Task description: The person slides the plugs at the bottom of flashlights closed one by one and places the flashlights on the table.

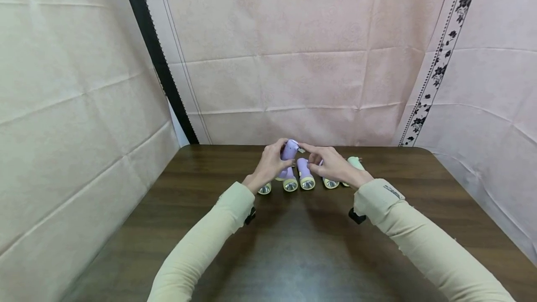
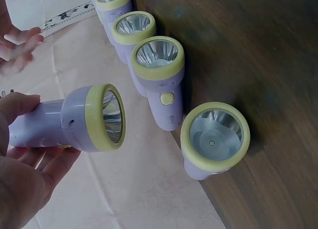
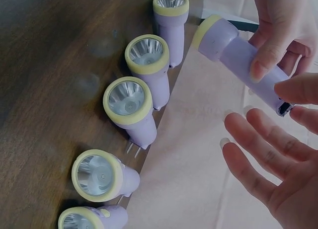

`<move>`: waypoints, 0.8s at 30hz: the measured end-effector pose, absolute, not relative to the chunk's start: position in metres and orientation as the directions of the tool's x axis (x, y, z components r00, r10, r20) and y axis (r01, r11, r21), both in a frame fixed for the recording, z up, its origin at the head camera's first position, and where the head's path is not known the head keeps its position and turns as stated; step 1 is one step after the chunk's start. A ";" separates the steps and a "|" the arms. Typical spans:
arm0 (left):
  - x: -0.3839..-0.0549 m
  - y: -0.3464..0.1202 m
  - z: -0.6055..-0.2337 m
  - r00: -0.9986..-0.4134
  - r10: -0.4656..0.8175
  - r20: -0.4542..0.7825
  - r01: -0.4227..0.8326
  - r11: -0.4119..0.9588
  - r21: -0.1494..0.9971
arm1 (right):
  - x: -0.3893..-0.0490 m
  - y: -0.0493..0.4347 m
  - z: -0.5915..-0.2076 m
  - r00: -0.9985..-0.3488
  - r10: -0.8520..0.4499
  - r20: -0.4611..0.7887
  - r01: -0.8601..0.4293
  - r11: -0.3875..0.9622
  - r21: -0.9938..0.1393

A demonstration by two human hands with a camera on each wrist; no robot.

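Gripping a smooth lilac flashlight (image 1: 289,150) in the left hand (image 1: 270,162), up off the wood-grained tabletop (image 1: 302,255), near its far edge!
Curling thumb and fingers round the slim cylindrical barrel; reaching to the tail with the right hand (image 1: 331,162), right by a dark fitting (image 3: 284,108), with fingers partly spread, though can't tell whether pinching or merely touching. Flares out to a pale-yellow collar (image 2: 96,118), ringing a shiny, streaky reflector (image 2: 113,117). Tilts above a row of matching flashlights (image 1: 306,174), set with round lenses toward the near side, plus a mint-green one (image 1: 355,162) at right. Backed by creased pale cloth (image 1: 293,78), trimmed with black flower print (image 1: 439,71).
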State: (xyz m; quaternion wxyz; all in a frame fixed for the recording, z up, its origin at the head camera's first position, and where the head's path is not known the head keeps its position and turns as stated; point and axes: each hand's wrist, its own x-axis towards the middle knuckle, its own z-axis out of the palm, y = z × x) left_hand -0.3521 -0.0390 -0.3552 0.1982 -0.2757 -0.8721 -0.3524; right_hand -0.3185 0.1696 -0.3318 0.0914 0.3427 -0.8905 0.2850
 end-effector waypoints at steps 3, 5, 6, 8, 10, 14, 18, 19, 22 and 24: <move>-0.351 -0.041 -0.354 -0.760 0.346 0.551 0.632 0.593 0.499 | -0.318 0.168 -0.330 -0.743 -0.561 0.366 -0.669 0.599 -0.441; -0.351 -0.041 -0.354 -0.754 0.353 0.554 0.640 0.582 0.501 | -0.318 0.167 -0.329 -0.742 -0.560 0.369 -0.670 0.595 -0.443; -0.350 -0.041 -0.354 -0.753 0.358 0.552 0.643 0.577 0.503 | -0.317 0.167 -0.328 -0.742 -0.559 0.370 -0.670 0.595 -0.445; -0.349 -0.041 -0.354 -0.751 0.369 0.548 0.649 0.566 0.509 | -0.317 0.166 -0.327 -0.744 -0.557 0.369 -0.667 0.593 -0.450; -0.348 -0.040 -0.353 -0.750 0.380 0.542 0.653 0.555 0.515 | -0.317 0.165 -0.327 -0.749 -0.554 0.364 -0.662 0.596 -0.454; -0.345 -0.038 -0.353 -0.748 0.386 0.540 0.656 0.555 0.513 | -0.317 0.164 -0.327 -0.755 -0.549 0.360 -0.655 0.601 -0.458; -0.344 -0.037 -0.354 -0.747 0.386 0.541 0.656 0.561 0.506 | -0.317 0.164 -0.328 -0.754 -0.550 0.360 -0.656 0.604 -0.452; -0.344 -0.037 -0.354 -0.748 0.387 0.539 0.655 0.562 0.505 | -0.317 0.164 -0.328 -0.753 -0.550 0.361 -0.657 0.604 -0.451; -0.343 -0.037 -0.355 -0.748 0.387 0.539 0.654 0.567 0.501 | -0.317 0.164 -0.329 -0.756 -0.547 0.360 -0.654 0.606 -0.453; -0.343 -0.036 -0.354 -0.750 0.385 0.538 0.651 0.574 0.497 | -0.318 0.164 -0.329 -0.758 -0.543 0.362 -0.652 0.605 -0.457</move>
